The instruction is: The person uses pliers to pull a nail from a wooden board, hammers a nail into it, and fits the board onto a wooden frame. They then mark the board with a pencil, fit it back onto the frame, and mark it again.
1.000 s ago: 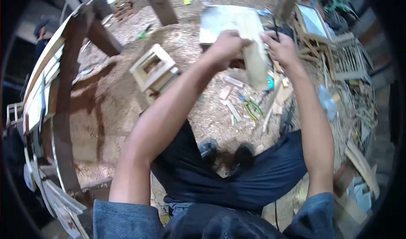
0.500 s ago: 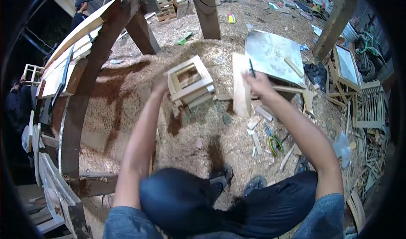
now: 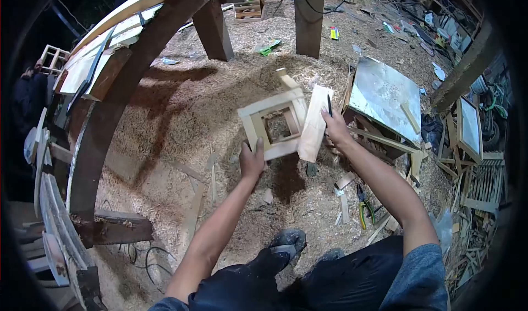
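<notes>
My left hand (image 3: 253, 160) grips the lower left corner of a square wooden frame (image 3: 254, 129), thumb up along its side. The frame is box-like, with an inner opening through which sawdust shows, and it is held tilted over the ground. In my right hand (image 3: 336, 128) is a short flat wooden board (image 3: 313, 132), upright at the frame's right edge and overlapping it in this view. A thin dark pencil-like stick (image 3: 329, 103) also pokes up from the right hand's fingers, across the board's edge.
A sheet-topped stand (image 3: 385, 99) with a wood strip is at the right. Pliers (image 3: 363, 206) and wood offcuts lie on the sawdust floor (image 3: 165, 146). A heavy timber bench (image 3: 126, 74) curves along the left. One person (image 3: 27, 96) stands far left, another behind the bench.
The wooden frame has been turned to face me in my left hand. My right hand has brought the board from beside the stand left to the frame. The view has shifted.
</notes>
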The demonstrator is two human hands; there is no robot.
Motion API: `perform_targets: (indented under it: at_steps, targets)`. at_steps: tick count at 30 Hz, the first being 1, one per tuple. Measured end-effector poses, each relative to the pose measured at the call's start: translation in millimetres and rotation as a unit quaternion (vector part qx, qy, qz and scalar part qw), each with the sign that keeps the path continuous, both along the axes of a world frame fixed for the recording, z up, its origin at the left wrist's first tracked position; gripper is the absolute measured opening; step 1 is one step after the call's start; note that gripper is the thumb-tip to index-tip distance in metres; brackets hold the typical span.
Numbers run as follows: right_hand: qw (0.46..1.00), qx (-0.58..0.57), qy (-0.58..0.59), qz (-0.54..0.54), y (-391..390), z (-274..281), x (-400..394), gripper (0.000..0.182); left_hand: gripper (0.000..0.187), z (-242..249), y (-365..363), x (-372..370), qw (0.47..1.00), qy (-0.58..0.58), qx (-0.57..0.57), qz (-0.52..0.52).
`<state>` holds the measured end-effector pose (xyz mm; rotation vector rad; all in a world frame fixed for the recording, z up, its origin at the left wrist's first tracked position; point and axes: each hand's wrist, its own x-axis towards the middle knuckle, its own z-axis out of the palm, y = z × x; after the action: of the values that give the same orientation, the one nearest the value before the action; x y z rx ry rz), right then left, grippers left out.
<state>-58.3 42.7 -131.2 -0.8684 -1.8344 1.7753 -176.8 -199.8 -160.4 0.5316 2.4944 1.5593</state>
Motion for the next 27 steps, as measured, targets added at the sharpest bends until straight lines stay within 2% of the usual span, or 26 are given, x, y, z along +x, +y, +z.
perform_targets:
  at_steps: [1,2,3,4,5,8,10,12,14,15,17,19,23,25,27]
  targets:
    - [0.998,-0.068,0.015,-0.001,-6,0,11,0.028,0.045,4,-7,10,0.999,0.028,0.012,-0.036]
    - [0.990,-0.135,0.030,-0.005,-10,1,25,0.027,0.045,-2,-13,16,0.999,0.027,0.010,-0.041]
    - [0.988,-0.156,0.013,0.012,-16,4,43,0.027,0.042,-10,-20,21,0.996,0.030,-0.004,-0.082]
    - [0.987,-0.160,0.010,-0.001,-27,12,60,0.027,0.040,-17,-26,27,0.991,0.032,-0.018,-0.127]
    - [0.988,-0.156,0.000,-0.009,-38,20,75,0.028,0.040,-20,-30,31,0.985,0.034,0.048,-0.161]
    - [0.986,-0.161,-0.021,-0.023,-52,11,112,0.030,0.041,-11,-45,35,0.975,0.015,-0.001,-0.224]
    - [0.979,-0.195,-0.003,0.053,-57,6,131,0.032,0.044,-20,-50,38,0.977,-0.027,-0.004,-0.214]
    - [0.985,-0.166,-0.003,0.038,-71,12,140,0.031,0.048,-19,-49,38,0.980,-0.054,0.057,-0.181]
    - [0.984,-0.175,0.024,0.037,-72,9,154,0.030,0.051,-10,-45,40,0.967,-0.141,0.101,-0.184]
    - [0.984,-0.173,0.021,0.039,-69,14,158,0.030,0.051,1,-44,49,0.968,-0.160,0.095,-0.167]
    - [0.983,-0.176,0.035,-0.029,-62,25,165,0.028,0.050,4,-44,56,0.969,-0.179,0.092,-0.145]
    - [0.984,-0.174,0.034,-0.031,-52,39,157,0.026,0.049,-3,-48,58,0.950,-0.168,0.161,-0.208]
    - [0.980,-0.197,0.025,-0.031,-50,59,144,0.023,0.053,-10,-65,66,0.937,-0.209,0.164,-0.225]
    - [0.974,-0.219,0.027,-0.045,-57,59,142,0.023,0.058,-9,-75,74,0.914,-0.199,0.188,-0.300]
    - [0.964,-0.261,0.001,-0.054,-68,55,147,0.023,0.060,-6,-81,81,0.914,-0.206,0.175,-0.303]
